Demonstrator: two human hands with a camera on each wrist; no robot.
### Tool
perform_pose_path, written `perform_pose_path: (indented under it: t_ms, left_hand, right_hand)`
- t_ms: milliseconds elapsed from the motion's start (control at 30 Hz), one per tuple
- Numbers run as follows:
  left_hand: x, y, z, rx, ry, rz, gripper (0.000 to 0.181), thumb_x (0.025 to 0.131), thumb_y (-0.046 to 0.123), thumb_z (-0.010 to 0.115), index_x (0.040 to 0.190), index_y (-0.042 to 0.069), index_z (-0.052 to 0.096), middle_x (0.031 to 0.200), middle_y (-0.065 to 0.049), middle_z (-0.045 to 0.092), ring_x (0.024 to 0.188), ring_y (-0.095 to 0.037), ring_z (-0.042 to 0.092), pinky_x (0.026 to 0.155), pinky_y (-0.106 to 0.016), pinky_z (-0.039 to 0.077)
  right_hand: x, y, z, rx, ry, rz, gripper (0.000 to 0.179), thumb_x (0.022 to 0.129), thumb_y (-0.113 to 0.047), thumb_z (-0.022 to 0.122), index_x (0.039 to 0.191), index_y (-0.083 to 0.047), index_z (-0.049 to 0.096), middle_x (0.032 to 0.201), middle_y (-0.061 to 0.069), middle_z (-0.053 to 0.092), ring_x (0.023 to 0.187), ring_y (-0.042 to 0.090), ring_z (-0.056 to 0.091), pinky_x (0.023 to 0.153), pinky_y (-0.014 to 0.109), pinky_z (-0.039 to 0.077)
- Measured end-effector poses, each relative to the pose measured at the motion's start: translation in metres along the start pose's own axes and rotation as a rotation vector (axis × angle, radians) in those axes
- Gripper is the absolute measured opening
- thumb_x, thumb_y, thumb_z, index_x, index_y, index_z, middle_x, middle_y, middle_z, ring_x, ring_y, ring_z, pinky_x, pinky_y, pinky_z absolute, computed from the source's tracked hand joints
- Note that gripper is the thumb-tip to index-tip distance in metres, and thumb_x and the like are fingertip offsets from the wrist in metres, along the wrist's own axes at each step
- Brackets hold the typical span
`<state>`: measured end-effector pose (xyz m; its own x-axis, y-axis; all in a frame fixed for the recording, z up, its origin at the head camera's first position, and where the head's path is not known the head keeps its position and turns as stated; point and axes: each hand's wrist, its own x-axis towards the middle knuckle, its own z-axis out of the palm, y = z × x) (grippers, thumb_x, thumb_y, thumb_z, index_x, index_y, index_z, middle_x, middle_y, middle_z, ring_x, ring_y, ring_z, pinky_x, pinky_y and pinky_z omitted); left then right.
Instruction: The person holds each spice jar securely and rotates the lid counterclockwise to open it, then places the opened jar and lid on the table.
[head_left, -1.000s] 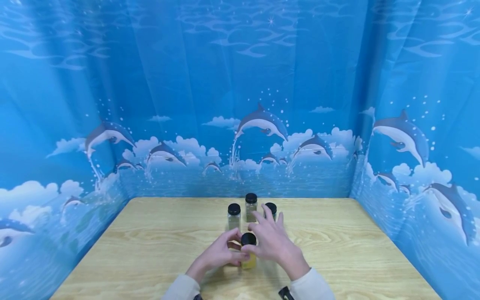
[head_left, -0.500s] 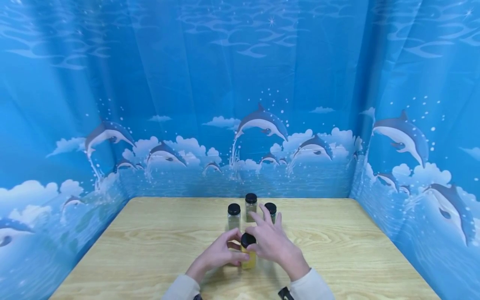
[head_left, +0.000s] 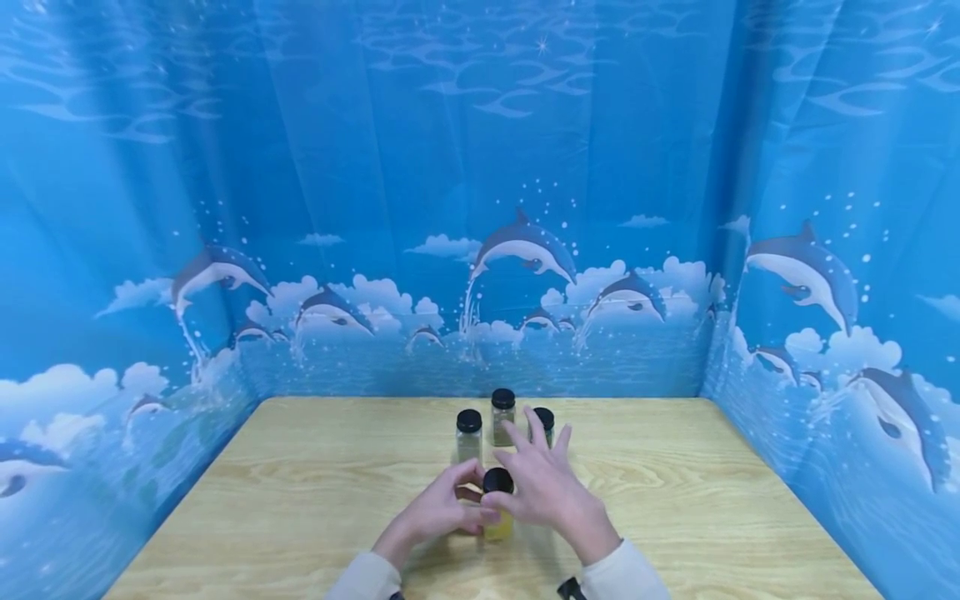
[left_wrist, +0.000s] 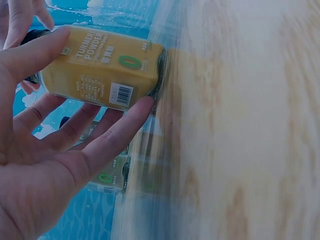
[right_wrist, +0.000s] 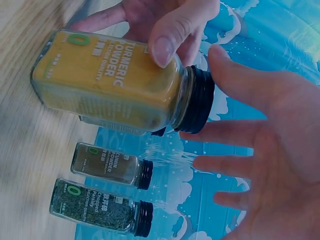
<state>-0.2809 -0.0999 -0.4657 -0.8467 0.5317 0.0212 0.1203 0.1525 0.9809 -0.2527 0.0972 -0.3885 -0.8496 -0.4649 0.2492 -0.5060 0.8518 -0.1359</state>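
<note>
My left hand [head_left: 442,504] grips a square glass jar of turmeric powder [right_wrist: 110,80], thumb on one side and fingers on the other. The jar is upright near the front of the table, its yellow powder showing through the glass. A black screw lid [right_wrist: 197,100] is on it. Around that lid, my right hand [right_wrist: 285,135] has its thumb and fingers spread, nearly straight. The right thumb tip lies just beyond the lid's edge, and the index fingertip is right at the opposite edge. In the head view, the right thumb overlaps the lid's front.
Behind the hands stand a cumin powder jar [right_wrist: 107,162], a chopped parsley jar [right_wrist: 95,207] and another black-lidded jar [head_left: 468,442] at left. The wood-grain table [head_left: 300,500] ends at a blue dolphin-print curtain [head_left: 375,167].
Half a second ago, the right thumb and index finger were closer around the lid; now they have spread apart, much as a second ago. The left hand and jar have kept their place.
</note>
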Motion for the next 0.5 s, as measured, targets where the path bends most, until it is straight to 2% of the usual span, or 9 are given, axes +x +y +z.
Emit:
perform_pose_path:
  t_ms: [133,233,333,500]
  left_hand:
    - [-0.0008,-0.0002,-0.0001,-0.008,0.005,-0.007,0.035,0.086,0.01,0.081,0.111,0.006,0.057,0.117,-0.011,0.066,0.102,-0.022,0.068,0.076,-0.042,0.066]
    - [-0.0004,0.001,-0.0004,-0.01,0.004,-0.012,0.037,0.085,0.011,0.082,0.113,0.007,0.058,0.117,-0.011,0.066,0.103,-0.022,0.068,0.078,-0.041,0.066]
    - [0.0005,0.0017,-0.0002,-0.009,-0.002,-0.013,0.037,0.085,0.012,0.082,0.114,0.007,0.059,0.118,-0.011,0.066,0.103,-0.022,0.068,0.079,-0.041,0.066]
    - [0.0005,0.0007,0.0002,-0.003,-0.002,-0.006,0.037,0.085,0.012,0.082,0.113,0.006,0.058,0.117,-0.011,0.065,0.102,-0.022,0.068,0.078,-0.041,0.066]
  right_hand:
    - [0.0028,-0.0003,0.002,0.0,0.071,0.002,0.048,0.078,-0.055,0.084,0.102,-0.014,0.079,0.158,0.018,0.048,0.155,0.053,0.02,0.103,0.094,0.005]
    - [0.0032,-0.0003,0.0012,0.002,0.081,-0.001,0.041,0.075,-0.053,0.086,0.092,-0.016,0.079,0.157,0.018,0.049,0.155,0.053,0.019,0.103,0.094,0.003]
    - [0.0024,-0.0003,-0.0006,-0.002,0.06,-0.004,0.038,0.076,-0.049,0.087,0.095,-0.017,0.08,0.158,0.018,0.047,0.155,0.053,0.017,0.103,0.093,0.001]
    - [0.0003,-0.0021,-0.0022,-0.017,-0.008,-0.01,0.039,0.081,-0.044,0.084,0.112,-0.02,0.078,0.164,0.016,0.039,0.157,0.052,0.011,0.104,0.092,0.0]
